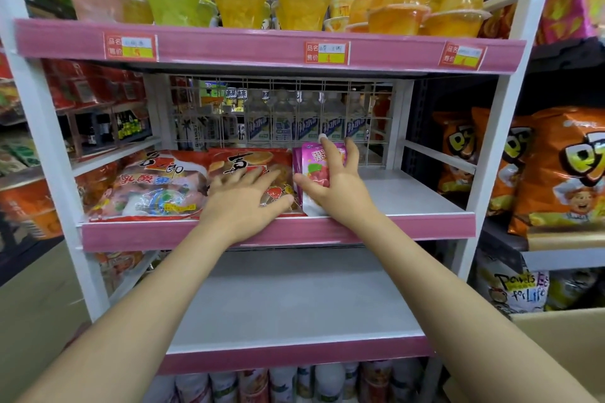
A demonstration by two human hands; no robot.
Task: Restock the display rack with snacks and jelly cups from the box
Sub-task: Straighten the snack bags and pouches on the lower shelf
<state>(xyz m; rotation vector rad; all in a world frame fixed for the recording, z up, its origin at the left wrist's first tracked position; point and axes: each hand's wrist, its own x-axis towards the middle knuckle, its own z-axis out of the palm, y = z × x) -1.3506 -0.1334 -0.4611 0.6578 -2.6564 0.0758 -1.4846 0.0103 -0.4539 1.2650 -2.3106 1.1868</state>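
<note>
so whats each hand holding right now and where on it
The right hand grips the upright pink spout pouch around its front and top. The left hand holds nothing; it rests flat on a red snack bag.

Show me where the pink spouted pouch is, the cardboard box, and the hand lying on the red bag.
pink spouted pouch [316, 173]: head view, on its printed front, left of the fingers.
cardboard box [563, 347]: head view, on its inner wall, lower right.
left hand [244, 195]: head view, back of the hand.

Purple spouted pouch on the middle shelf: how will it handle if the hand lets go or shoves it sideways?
The purple pouch is soft film, so probably floppy and squashy. Standing on a narrow base, held by the right hand, it may tip once released. The glossy film likely slides easily toward the red bag under the left hand.
</note>
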